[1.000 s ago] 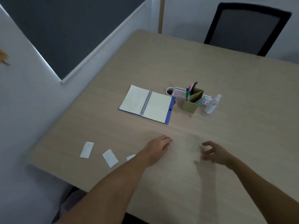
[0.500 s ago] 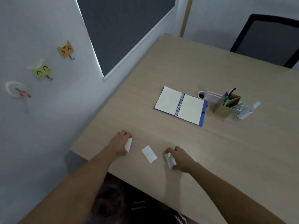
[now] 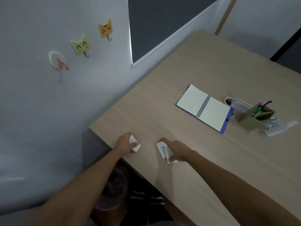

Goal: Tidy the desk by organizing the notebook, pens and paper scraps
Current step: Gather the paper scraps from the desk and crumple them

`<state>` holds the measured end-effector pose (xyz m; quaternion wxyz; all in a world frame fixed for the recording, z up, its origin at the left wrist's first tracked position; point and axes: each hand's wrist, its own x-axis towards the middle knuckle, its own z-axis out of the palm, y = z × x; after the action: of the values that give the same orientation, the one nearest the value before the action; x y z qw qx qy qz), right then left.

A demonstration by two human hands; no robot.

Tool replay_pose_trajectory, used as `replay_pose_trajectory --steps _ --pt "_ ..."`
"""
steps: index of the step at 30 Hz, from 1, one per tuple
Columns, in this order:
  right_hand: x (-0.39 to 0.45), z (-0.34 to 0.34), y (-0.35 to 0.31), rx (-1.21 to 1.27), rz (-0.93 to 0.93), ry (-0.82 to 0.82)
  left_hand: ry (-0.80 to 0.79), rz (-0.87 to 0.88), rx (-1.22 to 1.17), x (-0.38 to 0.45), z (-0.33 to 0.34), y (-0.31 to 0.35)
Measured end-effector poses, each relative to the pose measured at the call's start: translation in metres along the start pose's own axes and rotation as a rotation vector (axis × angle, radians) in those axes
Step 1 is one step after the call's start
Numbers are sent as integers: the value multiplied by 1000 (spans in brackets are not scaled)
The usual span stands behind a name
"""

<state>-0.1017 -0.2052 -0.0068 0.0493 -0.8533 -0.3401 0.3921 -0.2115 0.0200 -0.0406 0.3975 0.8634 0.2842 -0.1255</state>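
My left hand point(image 3: 124, 143) grips a white paper scrap point(image 3: 134, 143) near the desk's front left corner. A little to its right, my right hand point(image 3: 176, 150) holds white paper scraps point(image 3: 164, 150) against the desk top. An open spiral notebook point(image 3: 204, 108) with a blue cover lies further back on the wooden desk point(image 3: 162, 101). Right of the notebook stands a tan pen holder point(image 3: 254, 117) with several pens point(image 3: 260, 107) in it.
A white case point(image 3: 236, 104) lies behind the pen holder and a small clear bottle point(image 3: 280, 128) lies right of it. Cat-shaped hooks point(image 3: 105, 29) hang on the left wall. A bin point(image 3: 112, 190) sits under the desk edge. A dark chair point(image 3: 288, 51) stands at far right.
The middle scrap that lay loose between my hands is gone from the desk; my right hand now holds more paper. My left hand has lifted its scrap. The view swung further left.
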Motion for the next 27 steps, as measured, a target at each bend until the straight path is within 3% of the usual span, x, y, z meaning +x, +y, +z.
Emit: replay_pose_trajectory --steps 9,15,21,27 --pt "27 -6 -11 -177 -29 -10 279 -188 -276 -89 -14 -60" --pt "25 13 -69 -95 -111 -7 351 -409 -390 -136 -1 -114" --pt "44 92 -175 87 -237 -13 446 -659 -552 -175 23 -190" --pt "120 228 -194 291 14 -175 383 -787 -630 -161 78 -283"
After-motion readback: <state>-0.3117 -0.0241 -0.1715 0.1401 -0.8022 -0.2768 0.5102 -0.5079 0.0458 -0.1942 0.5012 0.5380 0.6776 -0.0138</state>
